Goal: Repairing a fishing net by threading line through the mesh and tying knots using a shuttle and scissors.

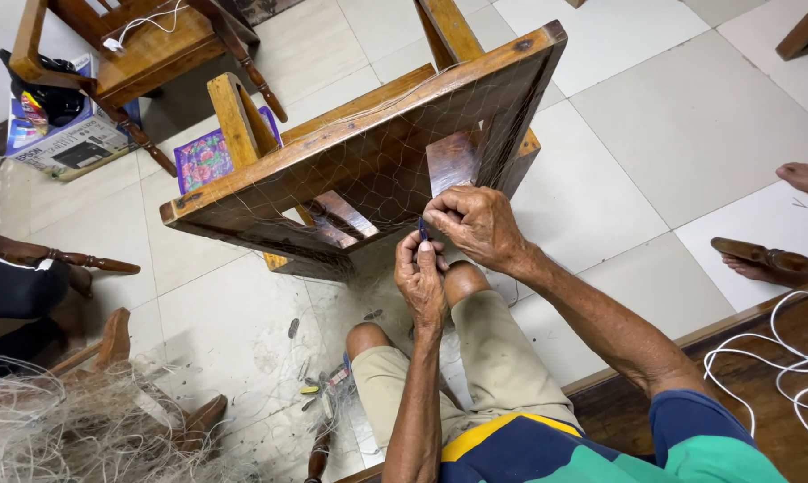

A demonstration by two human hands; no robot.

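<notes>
Netting needle (423, 230), small, blue, pinched upright between left hand (422, 282) fingers; right hand (475, 224) fingers curled, gripping net (377, 170) strand just beside.

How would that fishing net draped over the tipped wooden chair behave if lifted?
Probably floppy: the fishing net sags over the chair frame. Likely light, since its thread is fine and see-through. It may snag on the corner, and the loose heap looks tangled.

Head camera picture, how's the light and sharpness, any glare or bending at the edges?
Head view: soft, even indoor light, faint shadows under the tilted wooden stool; mild sheen on the floor tiles, no harsh glare. Both hands, left hand and right hand, look sharp, as does the fine fishing net. Wide-angle lens bends tile lines near the edges.
</notes>
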